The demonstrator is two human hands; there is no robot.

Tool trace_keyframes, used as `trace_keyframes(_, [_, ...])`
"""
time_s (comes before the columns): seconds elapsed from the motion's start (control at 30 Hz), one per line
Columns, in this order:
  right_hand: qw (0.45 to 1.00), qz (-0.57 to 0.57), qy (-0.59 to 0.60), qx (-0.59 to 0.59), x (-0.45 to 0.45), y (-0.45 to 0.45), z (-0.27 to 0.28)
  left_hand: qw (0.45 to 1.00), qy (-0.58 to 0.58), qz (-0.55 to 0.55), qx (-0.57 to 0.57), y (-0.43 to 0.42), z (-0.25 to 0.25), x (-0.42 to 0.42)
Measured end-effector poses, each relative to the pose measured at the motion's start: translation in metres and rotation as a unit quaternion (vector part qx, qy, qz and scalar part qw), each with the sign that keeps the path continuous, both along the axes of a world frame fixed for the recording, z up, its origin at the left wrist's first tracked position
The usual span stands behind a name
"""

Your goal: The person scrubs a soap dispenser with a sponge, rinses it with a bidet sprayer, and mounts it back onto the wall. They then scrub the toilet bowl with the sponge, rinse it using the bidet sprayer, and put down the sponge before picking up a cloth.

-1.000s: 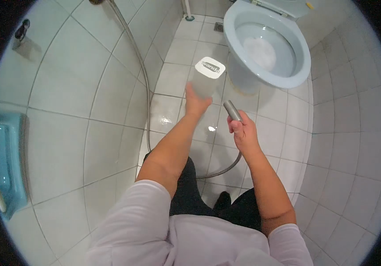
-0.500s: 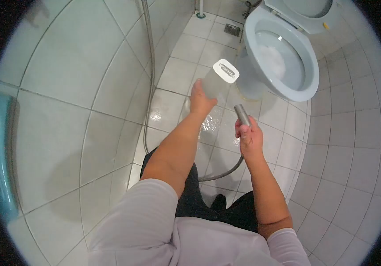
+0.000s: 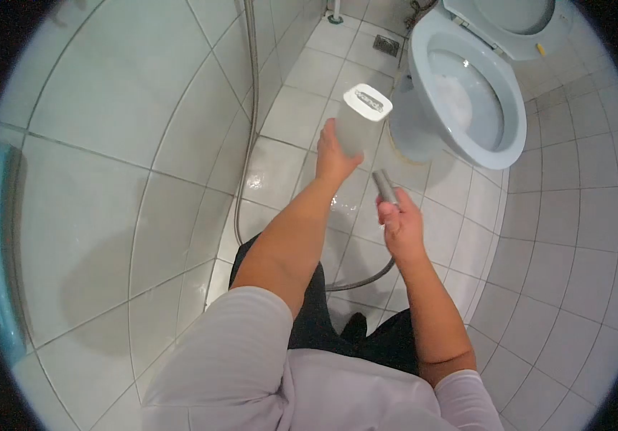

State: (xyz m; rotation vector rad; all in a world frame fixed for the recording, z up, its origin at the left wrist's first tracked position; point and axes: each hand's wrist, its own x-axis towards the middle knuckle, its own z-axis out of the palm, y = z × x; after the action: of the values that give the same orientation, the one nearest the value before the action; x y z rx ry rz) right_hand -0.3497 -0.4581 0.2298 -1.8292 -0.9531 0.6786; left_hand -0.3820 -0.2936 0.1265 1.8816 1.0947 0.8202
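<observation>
**Simultaneously, two bare hands are supporting a container and a hose nozzle beside a toilet**

The left hand (image 3: 336,158) is holding a translucent container (image 3: 358,133) above the floor tiles (image 3: 273,167), its fingers spreading widely around the sides. A white lettered end (image 3: 367,102) is facing the viewer; whether it is serving as lid or base cannot be determined, and no contents are showing clearly. The right hand (image 3: 404,228) is closing narrowly around the metallic nozzle (image 3: 385,187), from which a flexible hose (image 3: 363,282) is trailing; no spray is distinctly showing. As for progress, the toilet cover (image 3: 556,30) is already standing raised, and wet patches (image 3: 343,205) are glistening on the tiles. Both held objects are remaining to be set down; how much other work is outstanding cannot be judged. Within the toilet bowl (image 3: 491,159), a whitish, apparently foamy patch (image 3: 453,100) is lying.
</observation>
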Motion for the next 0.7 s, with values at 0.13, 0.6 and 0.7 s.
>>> trace_keyframes(0.13, [0.999,0.007,-0.019,-0.048,-0.007,0.003,-0.019,0.988,-0.121,0.021,-0.098,0.007,-0.001,0.003])
trace_keyframes(0.6, [0.989,0.077,-0.088,-0.094,-0.026,-0.018,-0.020,0.809,-0.346,0.185,-0.437,0.028,0.010,-0.005])
trace_keyframes(0.7, [0.989,0.061,-0.079,-0.105,-0.026,-0.018,-0.024,0.795,-0.382,0.205,-0.425,0.033,0.003,-0.007])
